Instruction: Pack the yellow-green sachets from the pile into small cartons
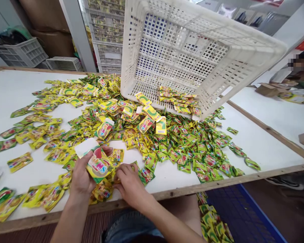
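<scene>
My left hand point(82, 173) grips a small printed carton point(99, 163), yellow and green with fruit pictures. Its white flap point(85, 146) stands open toward the upper left. Close to the carton's lower right corner is my right hand point(129, 182), its fingers curled inward among yellow sachets. What lies between those fingertips is hidden. Loose yellow sachets point(103, 190) lie beneath the carton at the table's front edge. A wide heap of green sachets point(184, 141) spreads to the right. Another carton point(105, 128) with its flap up rests on the pile ahead.
A large white plastic basket point(131, 50) lies tipped toward me on the white table point(5, 101), flat cartons point(177, 98) spilling from it. Below the front edge, a blue crate point(233, 206) holds more sachets. Stacked baskets point(108, 54) stand behind. Another person is at the far right.
</scene>
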The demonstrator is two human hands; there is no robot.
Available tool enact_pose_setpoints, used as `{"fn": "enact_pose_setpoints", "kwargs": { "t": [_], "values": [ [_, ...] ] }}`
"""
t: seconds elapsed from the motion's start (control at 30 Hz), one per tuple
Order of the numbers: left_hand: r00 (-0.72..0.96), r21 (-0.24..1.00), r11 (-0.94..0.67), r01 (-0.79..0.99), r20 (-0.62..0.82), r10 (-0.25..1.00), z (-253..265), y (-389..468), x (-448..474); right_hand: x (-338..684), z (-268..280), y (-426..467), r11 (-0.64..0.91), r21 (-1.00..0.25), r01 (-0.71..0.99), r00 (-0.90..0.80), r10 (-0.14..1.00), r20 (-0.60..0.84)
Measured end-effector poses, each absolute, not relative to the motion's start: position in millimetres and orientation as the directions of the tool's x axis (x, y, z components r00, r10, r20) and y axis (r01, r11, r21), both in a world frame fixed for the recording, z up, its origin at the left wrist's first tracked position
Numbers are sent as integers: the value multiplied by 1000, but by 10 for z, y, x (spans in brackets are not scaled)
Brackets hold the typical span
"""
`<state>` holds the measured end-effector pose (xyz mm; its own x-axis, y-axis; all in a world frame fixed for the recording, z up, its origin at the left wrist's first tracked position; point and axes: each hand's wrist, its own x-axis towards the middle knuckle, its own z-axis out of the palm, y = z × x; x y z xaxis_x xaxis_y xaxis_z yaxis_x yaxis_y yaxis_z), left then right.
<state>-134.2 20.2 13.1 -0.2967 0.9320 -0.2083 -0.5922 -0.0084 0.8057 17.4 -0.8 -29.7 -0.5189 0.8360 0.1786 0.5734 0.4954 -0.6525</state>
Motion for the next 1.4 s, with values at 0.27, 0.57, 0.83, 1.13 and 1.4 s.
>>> {"fn": "enact_pose_setpoints", "kwargs": {
  "t": [0.27, 0.57, 0.83, 1.13, 1.4],
  "values": [
    [-225, 783, 90, -616, -284, 932, 91, 169, -1338, 694, -193, 529, 190, -906, 377, -423, 906, 14],
    [-155, 832, 228, -506, -348, 924, -57, 91, -1249, 520, -532, 376, 268, -533, 803, -356, 932, -69],
    [-4, 939, 329, -98, -331, 943, -143, -25, -1168, 607, -517, 327, 273, -639, 720, -377, 926, -30],
    [89, 959, 285, -5, -283, 955, -166, -47, -878, 758, -255, 252, 121, -970, 212, -344, 938, 41],
    [122, 940, 299, -164, -281, 952, -212, -34, -730, 795, -359, 152, -176, -978, -115, -154, 975, -158]
  ]
}}
